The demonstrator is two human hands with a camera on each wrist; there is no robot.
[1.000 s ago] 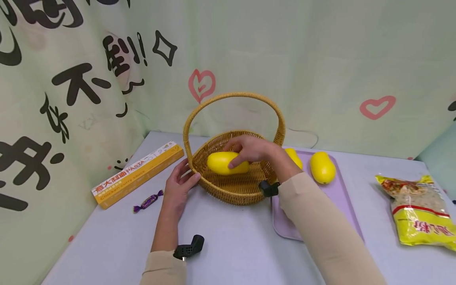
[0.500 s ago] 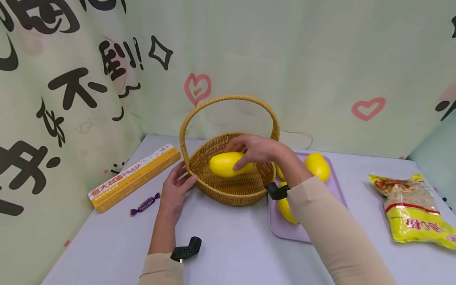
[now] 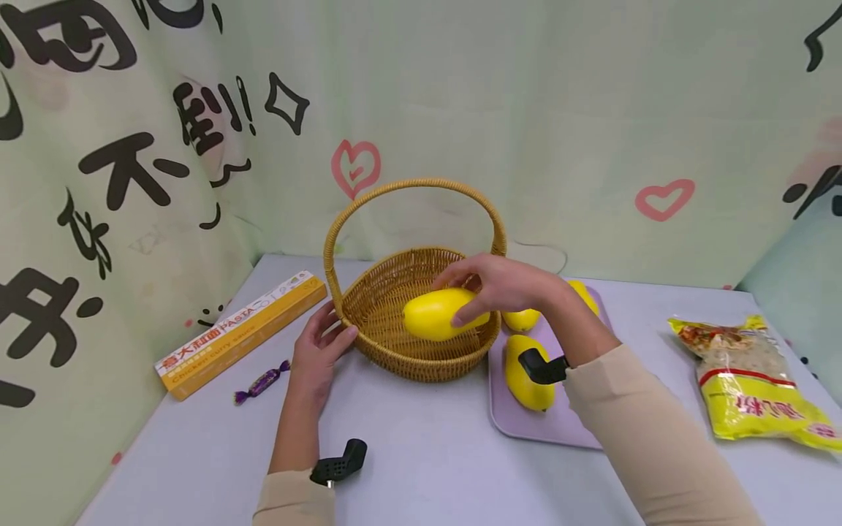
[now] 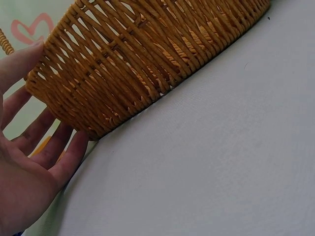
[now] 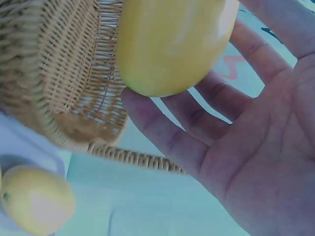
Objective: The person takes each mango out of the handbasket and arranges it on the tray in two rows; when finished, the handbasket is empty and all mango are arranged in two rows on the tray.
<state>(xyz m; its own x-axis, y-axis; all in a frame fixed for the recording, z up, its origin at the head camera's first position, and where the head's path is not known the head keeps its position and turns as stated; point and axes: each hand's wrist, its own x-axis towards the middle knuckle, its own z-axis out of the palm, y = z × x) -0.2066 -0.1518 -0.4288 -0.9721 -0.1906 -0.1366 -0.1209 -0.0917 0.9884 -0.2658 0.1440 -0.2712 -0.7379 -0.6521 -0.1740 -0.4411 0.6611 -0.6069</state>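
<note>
A yellow mango (image 3: 439,314) is held by my right hand (image 3: 503,285), thumb in front and fingers behind. It is over the right part of a wicker basket (image 3: 424,369) with a tall arched handle. In the right wrist view, the fingertips touch the mango (image 5: 172,49) above the basket's weave (image 5: 74,64). My left hand (image 3: 319,358) grips the basket's left side near the handle's foot. The left wrist view shows its thumb at the rim and its fingers against the outer wall (image 4: 113,73).
On the right, a lilac tray (image 3: 566,427) bears a front mango (image 3: 529,376), another mango (image 3: 522,320) and a partly hidden mango (image 3: 583,294). A pasta box (image 3: 243,332) and a purple wrapped candy (image 3: 263,382) lie left. A yellow food bag (image 3: 750,387) lies far right.
My right hand has moved the mango rightward over the basket, from its left-middle to its right part. The left hand keeps its place on the basket. The head view has shifted slightly.
</note>
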